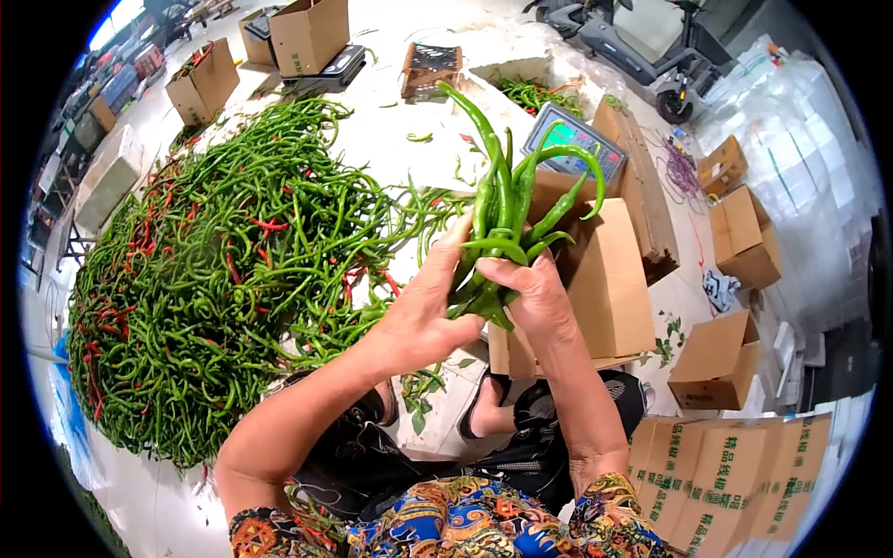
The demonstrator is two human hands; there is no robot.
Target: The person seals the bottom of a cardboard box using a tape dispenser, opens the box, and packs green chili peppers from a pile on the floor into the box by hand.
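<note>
A bunch of long green chili peppers is gripped between both hands in front of my body, tips pointing up and away. My left hand closes around the bunch from the left, and my right hand clasps it from the right with the thumb across it. Just beyond and below the bunch stands an open cardboard box; its inside is mostly hidden by my hands and the peppers. To the left spreads a large pile of green chili peppers with some red ones mixed in.
A digital scale display stands behind the open box. Several empty-looking cartons, such as one box, lie at right. Flattened printed cartons are stacked at lower right. A scooter is parked at the back.
</note>
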